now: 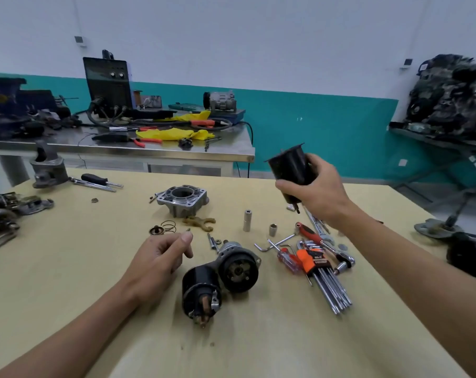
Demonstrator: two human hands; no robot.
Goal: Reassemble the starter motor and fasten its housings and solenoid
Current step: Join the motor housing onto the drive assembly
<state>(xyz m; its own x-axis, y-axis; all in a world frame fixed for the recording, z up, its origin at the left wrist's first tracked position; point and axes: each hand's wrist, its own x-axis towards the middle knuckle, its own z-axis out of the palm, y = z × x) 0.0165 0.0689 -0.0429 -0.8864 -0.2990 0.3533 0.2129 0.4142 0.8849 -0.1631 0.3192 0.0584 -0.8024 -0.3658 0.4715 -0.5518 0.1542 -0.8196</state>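
Hex keys (332, 287) and sockets (247, 221) clutter the table (95, 268) — right hand (318, 195) grips black housing (291, 167).

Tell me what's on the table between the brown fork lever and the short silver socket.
One tall silver socket, standing upright, apart from both the fork lever and the short socket; the head view shows it.

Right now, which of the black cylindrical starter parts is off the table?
The hollow black cylindrical housing, held aloft on the right. The black copper-terminal solenoid and black round gear housing lie side by side on the yellow tabletop.
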